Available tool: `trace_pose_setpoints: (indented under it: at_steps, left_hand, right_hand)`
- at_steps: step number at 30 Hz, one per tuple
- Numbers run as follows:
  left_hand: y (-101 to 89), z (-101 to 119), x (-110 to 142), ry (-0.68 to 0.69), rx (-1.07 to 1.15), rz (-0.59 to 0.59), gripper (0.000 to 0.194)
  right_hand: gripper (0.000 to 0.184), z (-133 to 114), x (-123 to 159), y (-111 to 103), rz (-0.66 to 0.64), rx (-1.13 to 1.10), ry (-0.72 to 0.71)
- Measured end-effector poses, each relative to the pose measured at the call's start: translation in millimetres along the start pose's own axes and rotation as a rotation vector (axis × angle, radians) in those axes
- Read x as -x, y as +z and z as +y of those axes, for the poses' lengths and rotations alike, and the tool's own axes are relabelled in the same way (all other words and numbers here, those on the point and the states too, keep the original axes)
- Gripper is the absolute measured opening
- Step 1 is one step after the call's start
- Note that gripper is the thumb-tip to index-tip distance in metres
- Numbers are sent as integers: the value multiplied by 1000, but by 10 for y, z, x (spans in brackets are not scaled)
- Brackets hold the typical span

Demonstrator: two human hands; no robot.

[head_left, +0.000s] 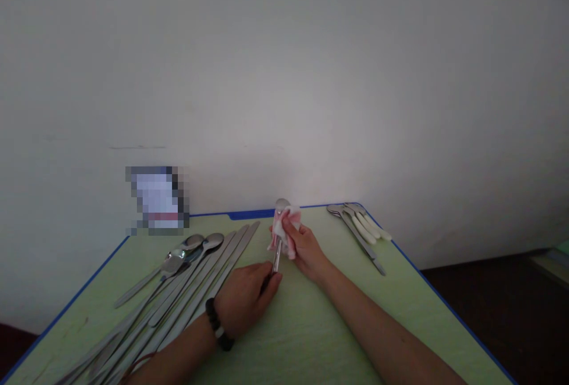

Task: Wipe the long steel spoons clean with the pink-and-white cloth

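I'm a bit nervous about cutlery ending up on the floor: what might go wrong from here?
The spoon might slip or twist if the right hand pulls hard on the cloth, as the left hand grips only its handle.

The left forearm passes close by the knives, so it may nudge them.

The white-handled cutlery lies at the edge of the table; a knock could send a piece off.

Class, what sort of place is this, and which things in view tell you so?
Probably an indoor room, perhaps at a home or an eatery; the picture can't settle which. What shows it: a pale wall, a light green table beside it, and metal spoons lying on that table.
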State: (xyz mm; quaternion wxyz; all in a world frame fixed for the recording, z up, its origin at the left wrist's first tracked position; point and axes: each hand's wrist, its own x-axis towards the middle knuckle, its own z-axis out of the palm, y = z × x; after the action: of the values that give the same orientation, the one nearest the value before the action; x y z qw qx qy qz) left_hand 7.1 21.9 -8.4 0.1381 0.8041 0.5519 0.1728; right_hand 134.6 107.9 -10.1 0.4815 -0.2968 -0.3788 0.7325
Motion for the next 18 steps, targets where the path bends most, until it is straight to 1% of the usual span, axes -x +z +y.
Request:
trace_pose_setpoints:
  at_steps: [3, 6, 10, 13, 16, 18]
  left_hand:
    - [10, -1, -3, 9, -25, -1, 33]
    - [17, 5, -1, 30, -74, -3, 32]
    - [17, 17, 11, 72, -153, 1, 30]
    - [10, 23, 28, 188, -164, -9, 27]
    - [7, 23, 46, 294, -139, -15, 21]
    - [10, 20, 54, 302, -121, 1, 19]
  right_hand:
    - [39, -20, -29, -22, 34, -85, 19]
    - [40, -26, -67, -52, 36, -170, 22]
    - [30, -39, -89, -62, 37, -302, -3]
    - [22, -62, -91, -60, 52, -370, 11]
    - [17, -75, -93, -70, 73, -375, 49]
    - [17, -73, -98, -83, 82, -352, 71]
